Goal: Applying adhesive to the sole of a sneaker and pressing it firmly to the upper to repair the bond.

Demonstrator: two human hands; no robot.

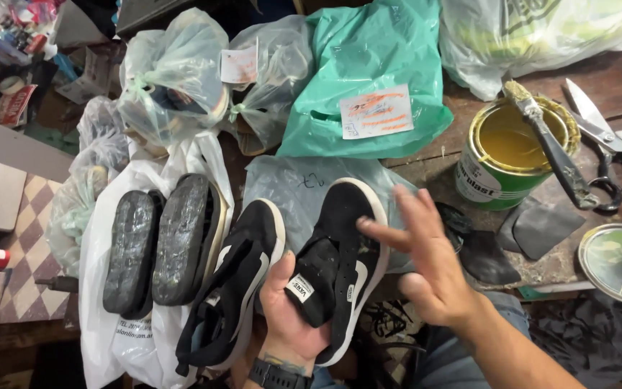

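Nearest the camera, the left hand (288, 317), with a dark watch (276, 374) at the wrist, is closed under a black sneaker (343, 266) with a white stripe, thumb pressed on its tongue. This shoe juts over the bench's near edge. Going left to right: two upturned soles (160, 241) lie on a white plastic bag (98, 302) at the bench's left end; a second black sneaker (235, 288) lies just beside the held one; the right hand (426, 266) hovers over the held shoe, fingers spread and holding nothing, forefinger pointing at the upper. Farther right stand an open tin of yellow glue (509, 155) with a brush (552, 148) across it, scissors (599, 140), and a round lid (620, 261).
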